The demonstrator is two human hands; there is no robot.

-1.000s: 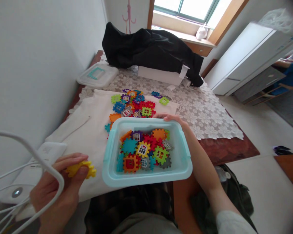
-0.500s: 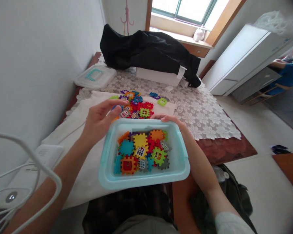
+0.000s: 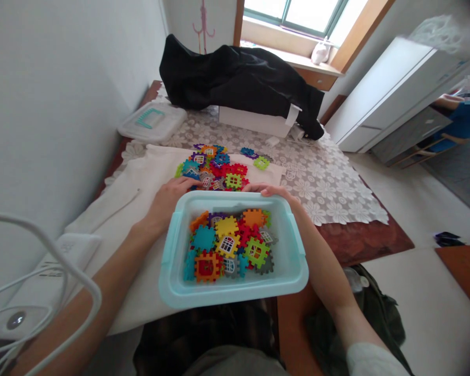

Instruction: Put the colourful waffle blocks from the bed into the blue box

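Note:
A light blue plastic bin (image 3: 235,302) is tilted toward me above the near part of the table. Inside it lie colourful square interlocking building pieces, among them a yellow piece (image 3: 226,226), a teal piece (image 3: 203,238) and a green piece (image 3: 257,253). My right hand (image 3: 276,192) grips the bin's far right rim; its lower fingers are hidden behind the wall. Just past the bin's far left corner, my left hand (image 3: 172,197) reaches with outstretched fingers to the near edge of a pile of similar pieces (image 3: 223,167). Its thumb side is partly hidden by the bin.
White cloth (image 3: 133,172) lies under the pile, over a lace tablecloth (image 3: 329,193). A clear lid (image 3: 152,122) rests at the far left, and black fabric (image 3: 238,73) covers a white box behind. Cables (image 3: 74,271) and a power strip are at left. Another person (image 3: 468,122) is far right.
My left hand has moved down and slightly right, from above the pile to its near edge behind the bin. The right hand and the bin have barely shifted.

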